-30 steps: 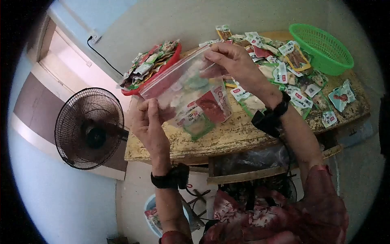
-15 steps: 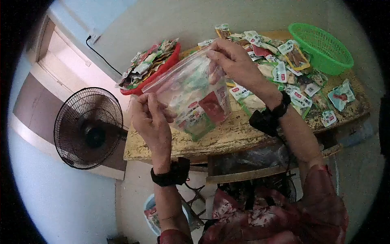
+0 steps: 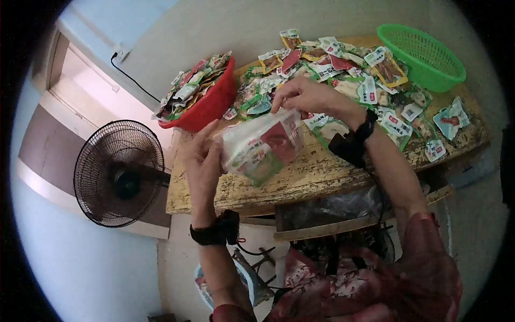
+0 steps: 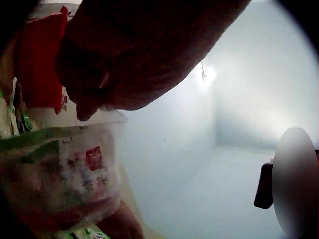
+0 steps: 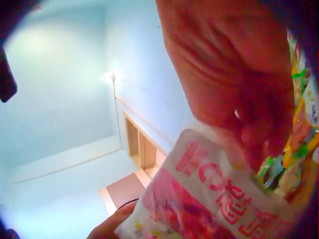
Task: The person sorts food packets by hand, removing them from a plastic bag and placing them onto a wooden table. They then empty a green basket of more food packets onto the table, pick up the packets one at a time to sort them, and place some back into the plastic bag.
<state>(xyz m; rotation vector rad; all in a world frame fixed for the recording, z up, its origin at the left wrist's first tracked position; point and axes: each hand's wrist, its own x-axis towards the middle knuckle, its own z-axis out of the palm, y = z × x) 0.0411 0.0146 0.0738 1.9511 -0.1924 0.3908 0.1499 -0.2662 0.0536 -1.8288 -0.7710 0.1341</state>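
A clear zip bag point(image 3: 263, 147) with several food packets inside is held up over the near side of the table, its upper part folded down. Green, white and red packet prints show through the plastic. At the bag's left end my left hand point(image 3: 203, 161) holds it between thumb and fingers. My right hand point(image 3: 314, 101) pinches the top right corner, fingers bent down. From the right wrist, red lettering on the bag point(image 5: 199, 194) shows just below that hand's fingertips. In the left wrist view the hand point(image 4: 129, 55) is dark, its fingertips at the bag's upper edge.
Many loose food packets point(image 3: 367, 88) are heaped over the table's back and right. A red basket point(image 3: 206, 110) full of packets stands at the left, a green basket point(image 3: 426, 64) at the back right. An open drawer point(image 3: 332, 209) juts out below; a fan point(image 3: 120, 172) stands left.
The bag's upper part, stretched up between both hands earlier, is now folded down, so the bag looks shorter. My right hand has come down; the left has shifted slightly.
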